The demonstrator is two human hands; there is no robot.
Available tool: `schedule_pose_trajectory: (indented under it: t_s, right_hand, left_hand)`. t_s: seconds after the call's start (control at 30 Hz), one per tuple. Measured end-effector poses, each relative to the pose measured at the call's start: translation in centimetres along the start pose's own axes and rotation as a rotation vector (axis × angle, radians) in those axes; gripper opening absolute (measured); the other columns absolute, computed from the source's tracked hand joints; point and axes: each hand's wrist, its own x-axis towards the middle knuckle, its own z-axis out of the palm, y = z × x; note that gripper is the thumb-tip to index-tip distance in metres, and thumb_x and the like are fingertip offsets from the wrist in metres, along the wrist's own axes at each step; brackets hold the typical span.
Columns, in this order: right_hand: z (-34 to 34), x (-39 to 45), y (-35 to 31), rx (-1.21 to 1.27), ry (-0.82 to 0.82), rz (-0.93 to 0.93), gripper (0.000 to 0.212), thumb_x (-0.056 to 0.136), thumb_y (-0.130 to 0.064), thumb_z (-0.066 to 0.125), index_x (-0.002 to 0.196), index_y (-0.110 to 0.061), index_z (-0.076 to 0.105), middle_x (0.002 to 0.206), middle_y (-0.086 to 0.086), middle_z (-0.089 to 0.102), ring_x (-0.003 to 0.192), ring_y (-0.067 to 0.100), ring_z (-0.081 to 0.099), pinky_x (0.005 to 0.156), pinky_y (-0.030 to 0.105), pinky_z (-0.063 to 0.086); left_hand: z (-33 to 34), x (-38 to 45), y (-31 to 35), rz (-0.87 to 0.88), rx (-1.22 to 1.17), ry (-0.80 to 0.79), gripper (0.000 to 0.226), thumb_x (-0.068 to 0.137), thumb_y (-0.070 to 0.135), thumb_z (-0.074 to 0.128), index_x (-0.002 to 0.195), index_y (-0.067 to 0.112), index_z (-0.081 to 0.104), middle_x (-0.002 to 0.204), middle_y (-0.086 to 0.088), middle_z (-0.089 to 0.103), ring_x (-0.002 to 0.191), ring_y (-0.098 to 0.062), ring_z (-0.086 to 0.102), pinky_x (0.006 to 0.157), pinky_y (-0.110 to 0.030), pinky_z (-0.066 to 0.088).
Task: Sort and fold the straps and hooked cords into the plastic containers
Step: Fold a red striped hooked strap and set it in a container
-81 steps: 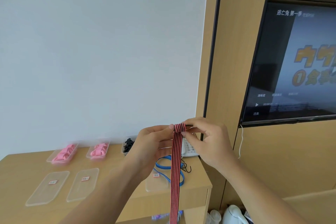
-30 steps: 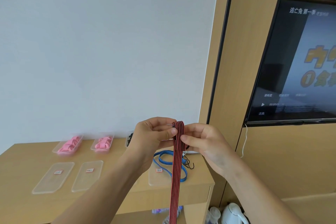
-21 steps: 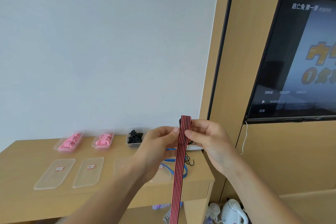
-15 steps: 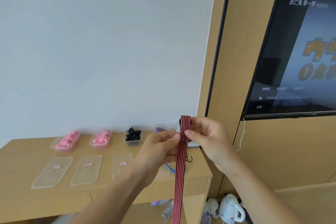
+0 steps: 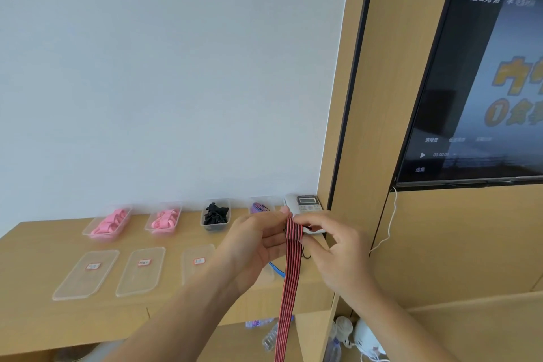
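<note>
Four tubs I am seeing lined up along the back of the bench [image 5: 44,244] | left hand [image 5: 258,239] and right hand [image 5: 338,256] are pinching the folded top of the red-and-black strap [image 5: 289,273] above the bench edge | its tail is hanging down

Wall-mounted television [image 5: 482,82] showing paused video. White desk phone [image 5: 305,205] at surface's [image 5: 35,247] back right corner. Kettle [image 5: 367,339], plastic bottle [image 5: 270,339] below.
</note>
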Motion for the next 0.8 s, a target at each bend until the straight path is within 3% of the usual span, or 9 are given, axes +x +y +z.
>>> schedule_pose_trajectory:
  t_s: [0.13,0.3,0.37,0.43,0.5,0.57,0.8]
  right_hand:
    - [0.3,-0.3,0.6,-0.004,0.022,-0.04,0.035,0.07,0.011,0.076,0.094,-0.015,0.079,0.101,-0.012,0.076,0.099,0.004,0.071,0.086,0.024,0.056]
    - [0.4,-0.9,1.0,-0.026,0.01,-0.045,0.043,0.068,0.02,0.075,0.09,-0.015,0.08,0.103,-0.009,0.077,0.103,0.006,0.071,0.091,0.029,0.058]
    - [0.3,-1.2,0.6,0.056,0.01,0.076,0.044,0.073,0.02,0.07,0.092,-0.017,0.08,0.108,-0.009,0.076,0.109,0.005,0.069,0.094,0.024,0.055]
    - [0.2,-1.3,0.1,0.284,0.049,0.351,0.04,0.082,0.014,0.068,0.1,-0.021,0.079,0.112,-0.008,0.076,0.11,0.005,0.069,0.093,0.022,0.054]
    - [0.1,-0.9,-0.1,0.472,0.054,0.592,0.027,0.089,0.0,0.07,0.106,-0.02,0.075,0.106,-0.003,0.077,0.103,0.011,0.072,0.091,0.03,0.057]
    - [0.0,-0.4,-0.5,0.584,-0.057,0.73,0.022,0.09,-0.009,0.072,0.112,-0.012,0.072,0.1,0.006,0.078,0.095,0.021,0.075,0.086,0.038,0.059]
    - [-0.3,0.4,-1.1,0.688,-0.177,0.801,0.02,0.088,0.0,0.07,0.107,-0.001,0.074,0.099,0.017,0.077,0.087,0.026,0.075,0.072,0.029,0.059]
  left_hand:
    - [-0.3,0.3,0.0,0.011,0.021,0.031,0.029,0.092,0.004,0.069,0.117,-0.01,0.069,0.099,-0.023,0.075,0.083,-0.028,0.071,0.075,-0.036,0.061]
    - [-0.5,0.6,-0.2,0.016,0.006,0.073,0.031,0.088,-0.012,0.065,0.119,-0.009,0.067,0.111,-0.031,0.072,0.082,-0.033,0.074,0.07,-0.036,0.062]
    - [-0.5,0.6,-0.2,0.036,-0.004,0.084,0.031,0.088,-0.015,0.062,0.118,-0.008,0.067,0.105,-0.028,0.074,0.083,-0.032,0.075,0.069,-0.034,0.062]
    - [-0.4,0.6,-0.1,0.067,0.004,0.091,0.028,0.089,-0.016,0.061,0.114,-0.007,0.068,0.102,-0.024,0.075,0.081,-0.029,0.074,0.069,-0.034,0.062]
    - [-0.2,0.4,0.0,0.107,0.03,0.09,0.026,0.088,-0.017,0.061,0.111,-0.007,0.069,0.1,-0.025,0.075,0.078,-0.028,0.074,0.067,-0.032,0.062]
    - [0.0,0.3,0.1,0.156,0.065,0.09,0.025,0.088,-0.017,0.062,0.109,-0.006,0.071,0.101,-0.023,0.076,0.079,-0.028,0.075,0.067,-0.029,0.061]
    - [0.3,0.3,0.0,0.267,0.139,0.106,0.027,0.088,-0.014,0.066,0.106,0.003,0.074,0.098,-0.016,0.078,0.087,-0.028,0.073,0.085,-0.037,0.059]
